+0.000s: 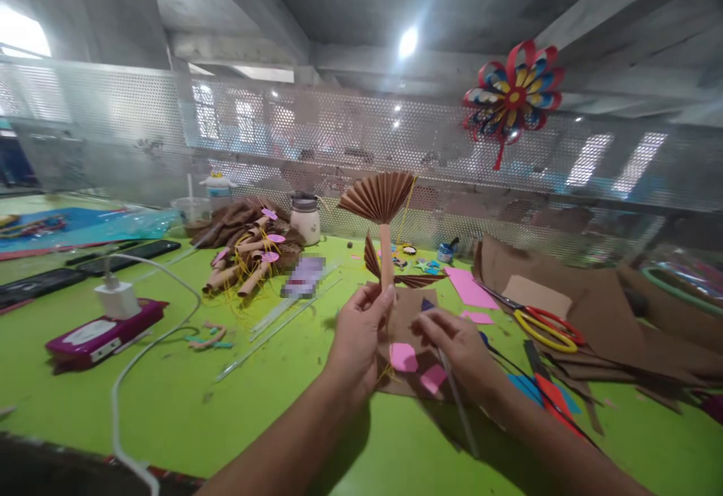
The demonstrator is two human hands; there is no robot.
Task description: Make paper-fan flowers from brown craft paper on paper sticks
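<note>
My left hand point(361, 330) pinches the tube-shaped stem of a brown paper figure point(385, 248). A pleated fan tops the stem, smaller pleated pieces spread lower down, and a yellow thread hangs from the fan's edge. My right hand point(460, 342) is closed around what looks like a glue gun point(428, 305), mostly hidden by the fingers. Its dark blue tip points toward the stem, apart from it, and a translucent glue stick point(460, 413) extends back below the hand. Beneath both hands lies a brown paper sheet point(415, 311) with pink paper scraps point(403, 357).
Red-and-yellow scissors point(547, 329) and stacked brown paper point(615, 315) lie right. Left are paper rolls with yellow threads point(254, 259), loose glue sticks point(276, 330), and a purple power strip point(105, 334) with a white cable point(116, 398). A jar point(305, 217) stands behind; a paper flower point(514, 97) hangs above.
</note>
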